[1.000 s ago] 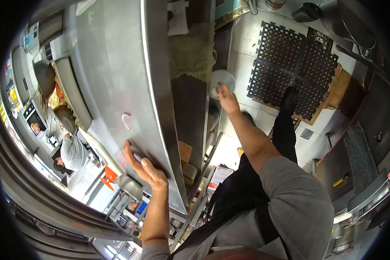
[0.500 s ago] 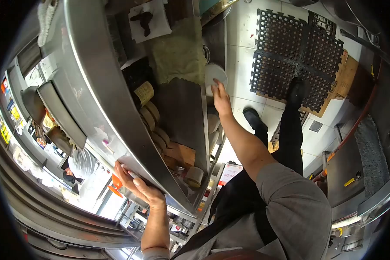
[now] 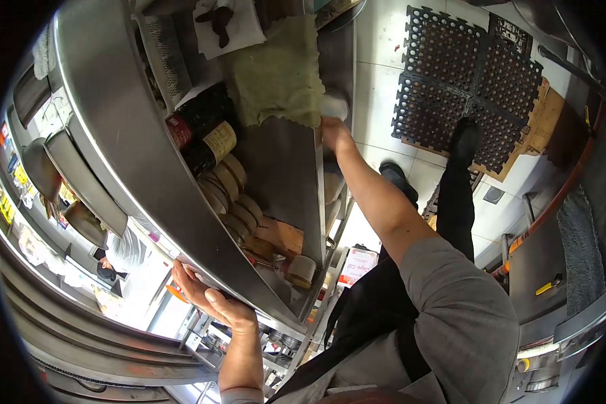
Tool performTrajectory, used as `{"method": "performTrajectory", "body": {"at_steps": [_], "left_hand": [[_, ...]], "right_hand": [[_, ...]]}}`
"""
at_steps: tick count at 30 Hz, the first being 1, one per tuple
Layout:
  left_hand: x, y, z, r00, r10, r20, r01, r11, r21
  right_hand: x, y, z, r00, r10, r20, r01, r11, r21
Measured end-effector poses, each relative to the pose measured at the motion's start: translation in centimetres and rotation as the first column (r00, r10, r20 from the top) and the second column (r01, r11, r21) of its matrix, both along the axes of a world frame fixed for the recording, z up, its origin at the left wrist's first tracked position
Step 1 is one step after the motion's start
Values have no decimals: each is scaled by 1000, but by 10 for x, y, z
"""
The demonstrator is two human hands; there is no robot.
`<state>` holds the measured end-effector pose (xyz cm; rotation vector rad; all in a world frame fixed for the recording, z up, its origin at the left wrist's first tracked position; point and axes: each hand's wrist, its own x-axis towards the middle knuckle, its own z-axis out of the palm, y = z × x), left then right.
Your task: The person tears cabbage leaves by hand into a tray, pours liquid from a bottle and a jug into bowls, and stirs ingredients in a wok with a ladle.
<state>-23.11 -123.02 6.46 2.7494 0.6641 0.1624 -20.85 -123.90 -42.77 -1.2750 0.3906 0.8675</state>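
My left hand [image 3: 212, 303] rests against the front edge of the steel upper shelf [image 3: 131, 161], its fingers stretched out along the metal and the thumb apart. My right hand [image 3: 334, 132] reaches down to the side of the lower shelf [image 3: 279, 175]. A pale round lid-like piece [image 3: 335, 106] shows just beyond its fingers, partly covered by the shelf's edge. The right fingers are blurred and partly hidden, so I cannot tell their grip. Beside that hand, a greenish cloth [image 3: 276, 81] hangs to the shelf's edge.
Dark bottles [image 3: 219, 139], stacked round pieces [image 3: 232, 178] and a labelled jar [image 3: 301, 271] stand on the lower shelf. Black perforated mats [image 3: 438, 74] cover part of the tiled floor. A person in a light shirt [image 3: 128, 252] is beyond the counter, near metal bowls [image 3: 84, 222].
My right hand has moved up and left against the shelf's side, and less of the pale round piece shows. The view has shifted slightly, revealing more bottles. My left hand stays on the steel edge.
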Motion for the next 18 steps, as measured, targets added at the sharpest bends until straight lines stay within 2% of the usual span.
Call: {"method": "performTrajectory", "body": {"at_steps": [1, 2, 4, 5, 7, 8, 9, 10, 11, 12, 13, 15, 16, 17, 18], "left_hand": [[-1, 0, 1, 1000, 2, -1, -2, 1000, 1], [-3, 1, 2, 1000, 9, -9, -9, 1000, 4], [-4, 4, 1, 1000, 20, -13, -20, 1000, 11], [-7, 5, 0, 999, 53, -6, -53, 999, -12], [-8, 3, 2, 995, 93, 22, -91, 992, -82], [-7, 4, 1, 995, 94, 21, -92, 992, -83], [-5, 6, 0, 999, 42, 26, -41, 998, -54], [-2, 5, 0, 999, -9, 32, 10, 1000, -28], [4, 0, 1, 1000, 7, 17, -8, 999, 45], [5, -1, 2, 1000, -10, 18, 9, 999, 38], [2, 1, 4, 1000, -21, 5, 20, 999, 41], [4, 4, 4, 998, -67, 10, 67, 997, 24], [4, 5, 3, 995, -95, 29, 93, 994, 56], [5, 4, 5, 994, -107, 18, 106, 992, 75], [8, 1, 6, 992, -124, 16, 122, 989, 84]], "right_hand": [[19, -32, 60, 944, 330, 25, -324, 935, -144], [8, -31, 63, 943, 331, 28, -324, 935, -144], [-8, -29, 57, 976, 211, -54, -205, 973, 105], [-12, -30, 52, 975, 216, -56, -209, 972, 107], [-25, -38, 51, 897, 437, 62, -412, 880, -237], [-43, -43, 37, 765, 619, 177, -532, 762, -369], [-55, -54, 21, 578, 774, 259, -594, 617, -517], [-48, -76, 32, 591, 789, 169, -643, 588, -491], [-46, -102, 49, 597, 799, 76, -690, 559, -460], [-63, -122, 45, 683, 729, 42, -631, 618, -469], [-81, -137, 25, 542, 836, 87, -679, 497, -541], [-63, -193, 85, 609, 793, 4, -631, 487, -604], [-68, -216, 92, 663, 748, -31, -604, 510, -612], [-51, -246, 126, 617, 786, -43, -646, 474, -599], [-62, -268, 118, 672, 739, -39, -585, 499, -639]]}}
